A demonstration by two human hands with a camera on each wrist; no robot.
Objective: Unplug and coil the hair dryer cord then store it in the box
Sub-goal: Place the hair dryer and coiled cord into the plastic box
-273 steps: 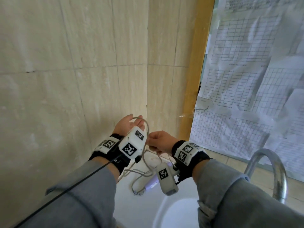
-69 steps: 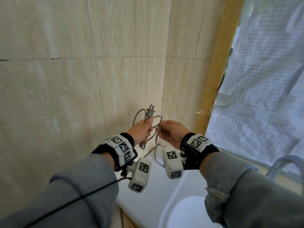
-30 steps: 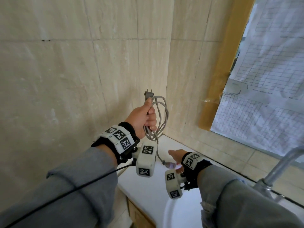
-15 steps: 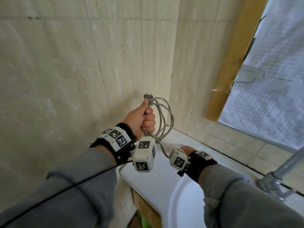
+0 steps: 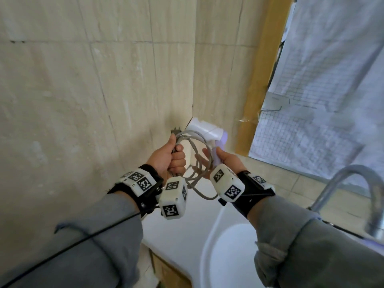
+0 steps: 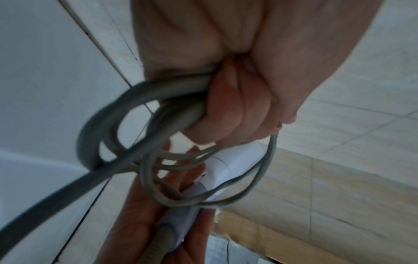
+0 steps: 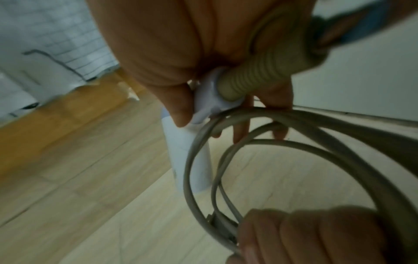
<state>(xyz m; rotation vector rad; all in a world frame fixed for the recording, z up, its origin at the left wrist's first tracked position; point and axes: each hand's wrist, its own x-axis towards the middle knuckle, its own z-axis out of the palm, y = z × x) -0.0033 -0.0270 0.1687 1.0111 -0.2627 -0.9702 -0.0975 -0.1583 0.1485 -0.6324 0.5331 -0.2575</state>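
My left hand [image 5: 169,157] grips the coiled grey cord [image 5: 197,150] in a fist, with the plug [image 5: 175,131] sticking up above my thumb. The loops [image 6: 144,142] hang beside my fingers in the left wrist view. My right hand [image 5: 223,157] holds the white hair dryer [image 5: 204,129] by its pale purple handle [image 5: 217,151], lifted in front of the tiled wall corner. In the right wrist view my thumb and fingers pinch the handle's end [image 7: 208,100] where the ribbed cord sleeve [image 7: 251,76] enters it. No box is in view.
A white counter [image 5: 180,229] with a round basin [image 5: 230,256] lies below my hands. A chrome tap [image 5: 357,190] stands at the right. Beige tiled walls [image 5: 83,90] meet in a corner ahead, beside a wooden frame [image 5: 259,75] and a paper-covered window [image 5: 324,84].
My right hand has come up from the counter holding the hair dryer by its handle, level with my left hand. The left hand keeps its hold on the coil and has dropped slightly.
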